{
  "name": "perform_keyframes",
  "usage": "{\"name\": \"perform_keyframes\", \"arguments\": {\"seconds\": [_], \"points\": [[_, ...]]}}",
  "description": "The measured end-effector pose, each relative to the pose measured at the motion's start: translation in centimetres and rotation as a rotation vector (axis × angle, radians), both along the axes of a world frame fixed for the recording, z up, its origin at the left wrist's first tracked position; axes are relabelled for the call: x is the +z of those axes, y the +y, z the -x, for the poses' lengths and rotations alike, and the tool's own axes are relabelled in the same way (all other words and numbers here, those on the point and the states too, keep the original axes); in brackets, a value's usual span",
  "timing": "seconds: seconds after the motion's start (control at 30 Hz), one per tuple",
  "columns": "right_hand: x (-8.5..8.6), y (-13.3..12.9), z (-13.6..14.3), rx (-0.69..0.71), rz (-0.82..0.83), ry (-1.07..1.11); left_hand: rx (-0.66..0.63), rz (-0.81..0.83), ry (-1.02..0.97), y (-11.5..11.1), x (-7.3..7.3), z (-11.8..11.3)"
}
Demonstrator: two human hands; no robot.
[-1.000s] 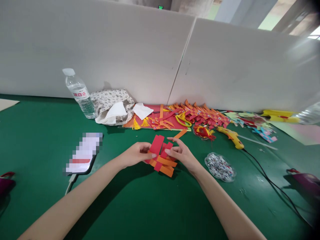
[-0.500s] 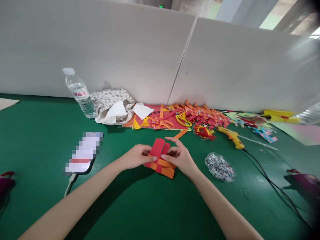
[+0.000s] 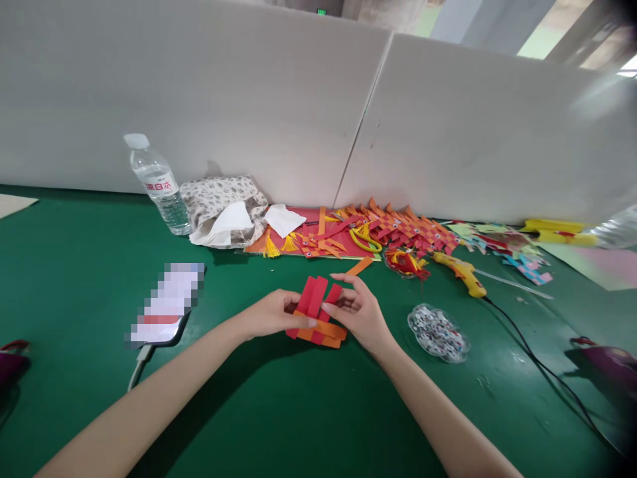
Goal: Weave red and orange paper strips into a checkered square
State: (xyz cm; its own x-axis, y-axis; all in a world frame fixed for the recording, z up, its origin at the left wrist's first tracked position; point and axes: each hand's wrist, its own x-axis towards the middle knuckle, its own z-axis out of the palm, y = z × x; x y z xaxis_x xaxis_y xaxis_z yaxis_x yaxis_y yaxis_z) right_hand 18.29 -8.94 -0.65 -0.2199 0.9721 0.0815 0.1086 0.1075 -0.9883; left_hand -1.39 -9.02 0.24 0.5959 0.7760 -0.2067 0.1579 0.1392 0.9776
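Note:
Between my two hands is a piece woven from red and orange paper strips (image 3: 316, 300), held just above the green table. My left hand (image 3: 271, 315) pinches its left side, the thumb lying across the orange strips. My right hand (image 3: 359, 312) grips the right side, thumb against a red strip and the index finger raised behind it. Red strips point up and away from me, spread slightly apart; orange ones run crosswise and stick out to the right. A loose orange strip (image 3: 360, 266) shows just beyond my right fingers.
Woven red and orange fish shapes (image 3: 398, 228) line the back by the grey partition (image 3: 199, 86). A yellow glue gun (image 3: 462, 273) and a clear dish of googly eyes (image 3: 438, 333) lie right. Left are a phone (image 3: 169, 302), a water bottle (image 3: 160, 187) and a tissue pouch (image 3: 223, 209).
The woven piece has tilted, its front edge moving slightly up. Its red strips have fanned apart, and my right hand has shifted a little with it.

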Motion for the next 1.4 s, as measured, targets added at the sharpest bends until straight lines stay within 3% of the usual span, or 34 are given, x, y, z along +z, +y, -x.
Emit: {"name": "perform_keyframes", "arguments": {"seconds": [0.23,0.3,0.37,0.47,0.6,0.7,0.83,0.93,1.0,1.17,1.4], "points": [[-0.3,-0.6,0.7,-0.006,-0.051,0.004,0.058,-0.177,0.165,0.1,-0.8,0.0],[-0.2,-0.2,0.2,-0.065,-0.115,0.018,0.190,-0.376,0.290,0.3,-0.8,0.4],[-0.2,0.5,-0.6,-0.170,-0.226,-0.030,0.344,-0.697,0.384,0.4,-0.8,0.9],[-0.3,1.6,-2.0,-0.295,-0.405,-0.341,0.325,-1.049,0.533,0.6,-0.9,1.6],[-1.1,2.5,-3.2,-0.209,-0.442,-0.824,-0.018,-1.027,0.709,0.5,-0.5,1.9],[-1.6,2.6,-3.1,-0.140,-0.401,-0.952,-0.190,-1.033,0.658,0.5,0.5,2.3],[-1.2,2.3,-2.5,-0.105,-0.497,-0.895,-0.175,-1.053,0.654,0.9,1.1,3.2],[-0.8,1.8,-2.1,-0.137,-0.632,-0.834,-0.162,-1.061,0.693,1.4,0.7,3.8],[-0.7,1.3,-1.8,-0.081,-0.687,-0.776,-0.143,-1.059,0.710,1.6,0.4,3.8],[-1.4,0.3,-0.4,0.153,-0.748,-0.736,-0.094,-1.083,0.685,1.6,-0.2,2.9],[-1.9,0.2,0.3,0.179,-0.767,-0.761,-0.146,-1.099,0.716,1.3,-1.4,2.4]]}}
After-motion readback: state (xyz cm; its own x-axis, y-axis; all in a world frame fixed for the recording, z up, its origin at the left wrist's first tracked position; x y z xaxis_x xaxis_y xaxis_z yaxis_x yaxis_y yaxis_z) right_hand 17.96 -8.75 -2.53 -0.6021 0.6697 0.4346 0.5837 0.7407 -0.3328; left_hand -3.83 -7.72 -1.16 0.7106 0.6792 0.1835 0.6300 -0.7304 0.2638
